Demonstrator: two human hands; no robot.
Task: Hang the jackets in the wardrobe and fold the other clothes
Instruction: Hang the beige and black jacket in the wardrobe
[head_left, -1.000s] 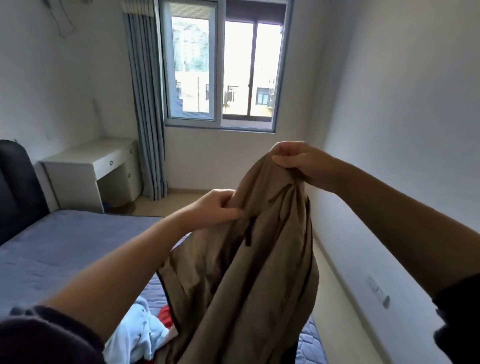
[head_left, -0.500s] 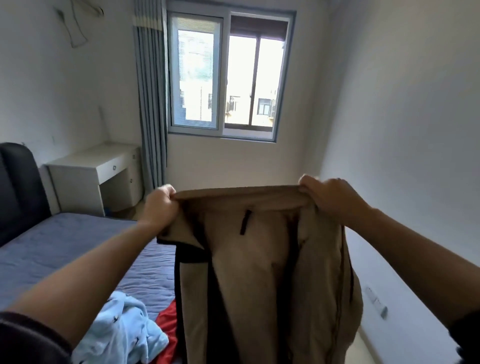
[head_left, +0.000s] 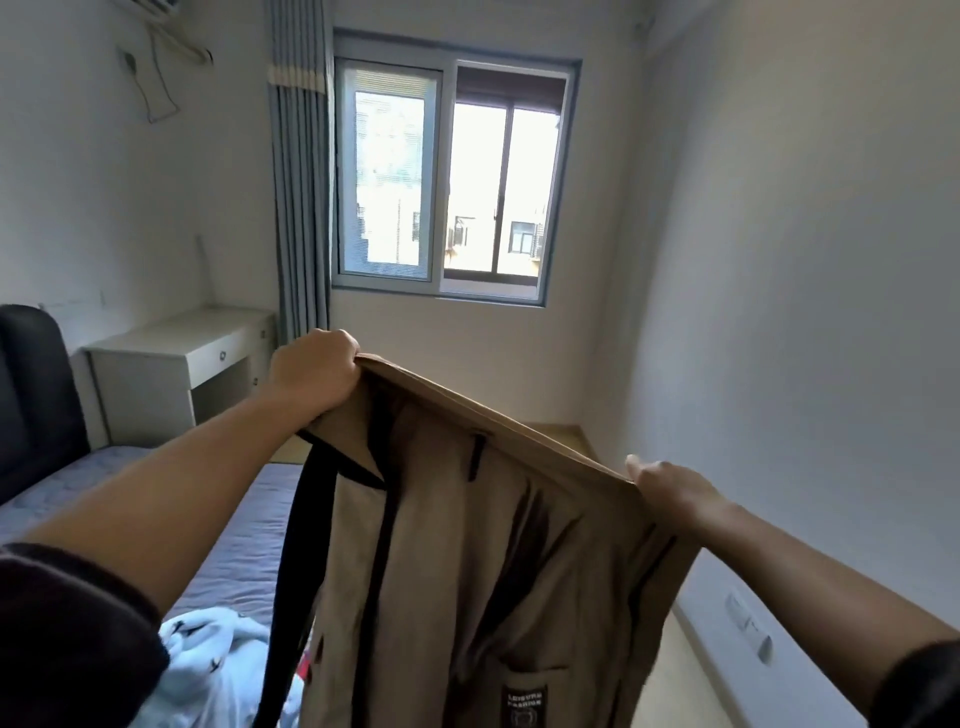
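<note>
Jacket (head_left: 467, 571): left hand (head_left: 311, 371), right hand (head_left: 670, 491) apparently grip.

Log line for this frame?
left hand: grips tan jacket | right hand: pinches its top edge | jacket: spread open, held up | hung: no

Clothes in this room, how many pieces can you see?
3. A tan jacket held up by the left hand and right hand; a pale blue garment on the bed, lower left; a bit of red cloth beside it. The jacket may hide more.
</note>
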